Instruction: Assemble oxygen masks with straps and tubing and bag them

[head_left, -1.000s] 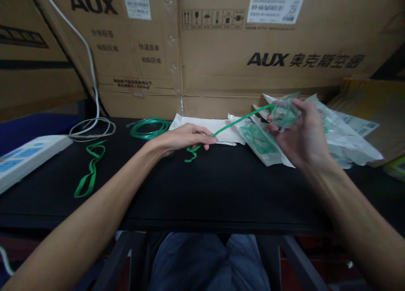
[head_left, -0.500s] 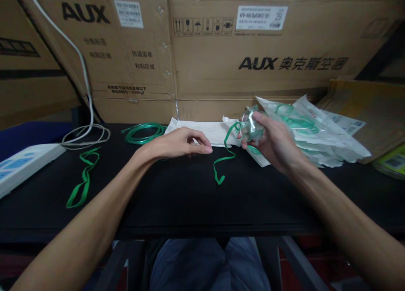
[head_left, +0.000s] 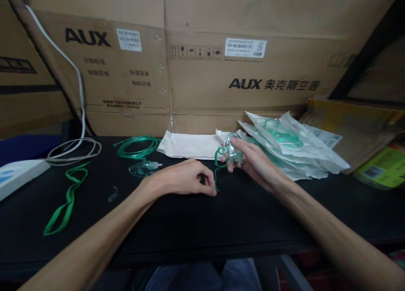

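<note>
My right hand (head_left: 253,164) is closed round a clear plastic mask (head_left: 232,149) just above the black table (head_left: 221,223). A thin green strap (head_left: 217,164) hangs from the mask down to the table. My left hand (head_left: 183,181) rests on the table with thumb and fingers pinched on the strap's lower end. A second clear mask piece (head_left: 144,168) lies on the table left of my left hand.
A coil of green tubing (head_left: 136,146) and a flat white pouch (head_left: 190,145) lie at the back. A loose green strap (head_left: 65,200) lies at the left, near a white power strip (head_left: 15,177) and cable (head_left: 74,149). Sealed mask packets (head_left: 291,145) are stacked at right. Cardboard boxes (head_left: 202,80) close off the back.
My right hand has brought the mask down and left, close to the table. My left hand let the strap go, then moved nearer me and pinched its end. The view has tilted up.
</note>
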`<state>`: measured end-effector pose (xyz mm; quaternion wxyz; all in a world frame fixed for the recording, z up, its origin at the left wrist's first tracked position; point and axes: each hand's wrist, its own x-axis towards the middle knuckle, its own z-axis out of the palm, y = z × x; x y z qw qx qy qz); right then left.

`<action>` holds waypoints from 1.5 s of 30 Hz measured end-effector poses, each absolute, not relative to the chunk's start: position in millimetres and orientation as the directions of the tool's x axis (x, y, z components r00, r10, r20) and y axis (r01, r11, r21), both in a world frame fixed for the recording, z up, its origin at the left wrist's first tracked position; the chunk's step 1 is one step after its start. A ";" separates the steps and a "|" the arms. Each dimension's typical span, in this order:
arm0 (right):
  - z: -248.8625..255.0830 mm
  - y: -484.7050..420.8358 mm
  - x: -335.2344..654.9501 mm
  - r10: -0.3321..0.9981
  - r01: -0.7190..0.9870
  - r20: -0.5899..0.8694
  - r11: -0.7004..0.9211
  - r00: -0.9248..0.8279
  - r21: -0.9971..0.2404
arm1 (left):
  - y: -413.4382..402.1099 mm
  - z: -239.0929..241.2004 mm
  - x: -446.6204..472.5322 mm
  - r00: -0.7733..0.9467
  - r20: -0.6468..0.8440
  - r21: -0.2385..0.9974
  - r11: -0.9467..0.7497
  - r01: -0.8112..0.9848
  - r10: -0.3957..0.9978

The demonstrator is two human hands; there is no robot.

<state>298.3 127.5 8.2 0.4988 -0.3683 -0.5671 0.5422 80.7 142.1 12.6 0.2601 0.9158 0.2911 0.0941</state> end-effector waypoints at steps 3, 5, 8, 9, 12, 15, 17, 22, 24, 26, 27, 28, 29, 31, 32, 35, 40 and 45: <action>4.5 128.8 297.7 0.952 -0.142 0.048 0.004 -0.303 -0.990 | 150.5 15.8 72.7 0.753 0.064 0.567 -0.645 0.513 0.655; 2.4 129.3 296.9 0.935 -0.147 -0.003 -0.059 -0.355 -0.987 | 154.6 18.1 68.6 0.718 0.080 0.644 -0.585 0.493 0.692; -0.1 129.4 294.9 0.904 -0.151 -0.038 -0.113 -0.425 -0.982 | 158.2 19.7 65.3 0.693 0.099 0.731 -0.525 0.436 0.714; -0.7 129.4 294.2 0.896 -0.156 -0.047 -0.128 -0.442 -0.979 | 158.8 19.8 64.9 0.686 0.105 0.737 -0.519 0.433 0.720; -2.0 129.4 293.1 0.875 -0.173 -0.059 -0.160 -0.480 -0.972 | 159.7 19.7 64.6 0.670 0.115 0.728 -0.522 0.445 0.733; -2.4 129.4 292.8 0.872 -0.176 -0.050 -0.154 -0.487 -0.972 | 160.1 19.1 65.2 0.679 0.126 0.722 -0.536 0.437 0.723; -2.5 129.3 292.6 0.876 -0.176 -0.040 -0.141 -0.481 -0.974 | 160.7 18.0 65.7 0.684 0.142 0.715 -0.553 0.429 0.715; -3.9 129.4 292.5 0.864 -0.169 -0.022 -0.124 -0.502 -0.978 | 161.8 14.6 67.1 0.687 0.183 0.693 -0.588 0.417 0.703; -5.1 130.1 292.9 0.865 -0.174 -0.018 -0.121 -0.502 -0.977 | 161.7 13.9 67.9 0.685 0.209 0.684 -0.605 0.408 0.698; -6.5 131.1 293.4 0.869 -0.174 -0.020 -0.122 -0.494 -0.977 | 161.7 13.1 68.9 0.679 0.254 0.667 -0.633 0.393 0.689; -7.0 131.6 293.6 0.872 -0.172 -0.022 -0.121 -0.489 -0.978 | 161.9 12.4 69.5 0.674 0.276 0.658 -0.646 0.387 0.685; -7.3 131.9 293.6 0.876 -0.170 -0.023 -0.119 -0.481 -0.978 | 162.4 11.5 70.1 0.668 0.292 0.655 -0.652 0.382 0.685; -7.4 132.1 293.5 0.881 -0.167 -0.024 -0.116 -0.472 -0.979 | 163.1 10.3 70.7 0.661 0.297 0.663 -0.647 0.376 0.689; -6.9 131.8 292.8 0.888 -0.161 -0.025 -0.110 -0.459 -0.981 | 164.7 7.7 71.5 0.647 0.283 0.711 -0.607 0.354 0.708; -6.4 131.5 292.4 0.891 -0.158 -0.025 -0.109 -0.454 -0.981 | 165.5 6.5 71.7 0.639 0.274 0.739 -0.583 0.338 0.718; -5.3 130.4 291.5 0.894 -0.145 -0.033 -0.108 -0.447 -0.983 | 166.9 4.9 71.7 0.619 0.273 0.770 -0.553 0.318 0.736; -6.4 129.8 291.2 0.895 -0.126 -0.026 -0.091 -0.446 -0.988 | 166.9 4.9 71.5 0.615 0.289 0.752 -0.571 0.329 0.734; -7.5 129.3 290.2 0.894 -0.109 -0.003 -0.058 -0.448 -0.992 | 167.0 2.5 73.1 0.606 0.292 0.801 -0.536 0.268 0.740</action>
